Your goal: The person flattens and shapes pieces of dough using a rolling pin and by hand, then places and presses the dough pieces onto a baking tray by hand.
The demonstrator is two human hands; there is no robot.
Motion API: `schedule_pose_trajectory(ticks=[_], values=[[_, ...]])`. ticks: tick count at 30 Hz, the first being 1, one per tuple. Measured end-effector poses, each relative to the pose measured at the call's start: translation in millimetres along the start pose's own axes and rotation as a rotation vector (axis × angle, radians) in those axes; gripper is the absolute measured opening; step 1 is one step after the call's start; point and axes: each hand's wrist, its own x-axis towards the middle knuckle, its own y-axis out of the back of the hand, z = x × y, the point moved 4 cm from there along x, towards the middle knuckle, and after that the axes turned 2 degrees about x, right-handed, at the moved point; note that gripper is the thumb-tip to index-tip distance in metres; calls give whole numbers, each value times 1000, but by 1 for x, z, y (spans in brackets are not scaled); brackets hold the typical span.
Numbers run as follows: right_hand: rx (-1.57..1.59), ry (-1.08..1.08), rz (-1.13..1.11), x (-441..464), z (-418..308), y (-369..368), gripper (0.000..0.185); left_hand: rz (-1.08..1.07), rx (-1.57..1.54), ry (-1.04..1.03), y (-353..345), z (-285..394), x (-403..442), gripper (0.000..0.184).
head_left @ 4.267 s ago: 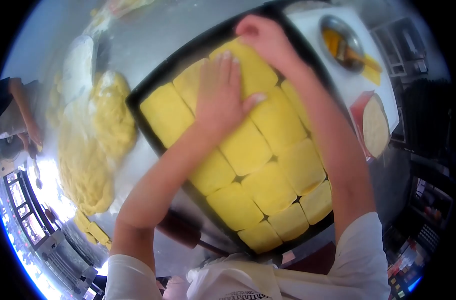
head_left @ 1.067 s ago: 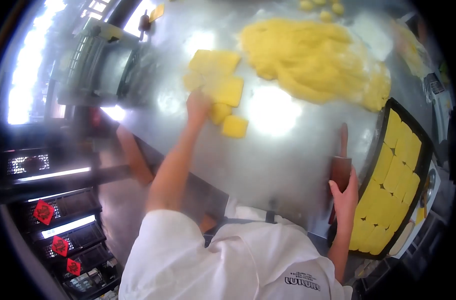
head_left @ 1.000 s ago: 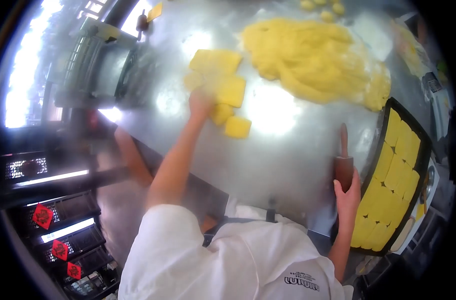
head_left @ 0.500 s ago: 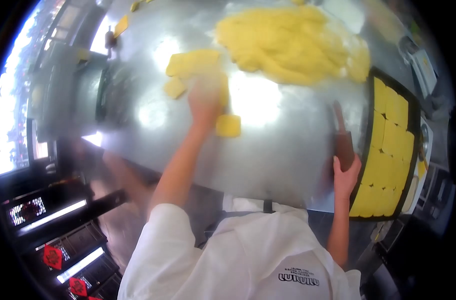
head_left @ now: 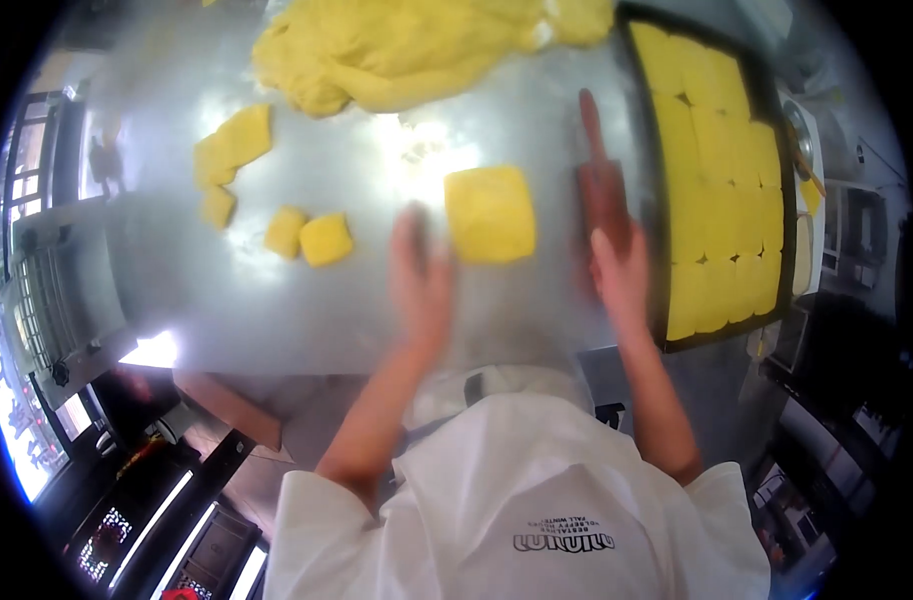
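Note:
A square slab of yellow dough [head_left: 491,214] lies flat on the metal table between my hands. Just left of it is my left hand [head_left: 423,290], blurred, with fingers stretched out and nothing visible in them. My right hand [head_left: 622,278] is wrapped round the lower part of a brown rolling pin [head_left: 605,195], which points away from me to the right of the slab. Two small dough pieces [head_left: 326,239] sit together farther left. Beyond them lie larger cut dough pieces [head_left: 239,140].
A big mound of yellow dough [head_left: 397,50] spreads across the far side of the metal table [head_left: 307,320]. Along the right stands a dark-rimmed tray [head_left: 660,210] filled with flat dough squares in rows. The table's near edge runs close to my body.
My left hand has come away from the dough pieces on the left, and a dough slab now lies between my hands. The view has shifted right; the rolling pin stays in my right hand.

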Motion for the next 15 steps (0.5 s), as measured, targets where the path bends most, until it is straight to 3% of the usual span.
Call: schedule_pose_trajectory(ticks=[5,10,15], values=[[309,-3,-54,-6,-2,-39,63,17,44,-35,-17,-1,41,55],[386,-17,-206,-18,-13,-86,65,56,-182,-12,-54,-12,37,57],[385,-97,-242,-19,-4,-68,67,97,-303,6,-46,-19,33,60]])
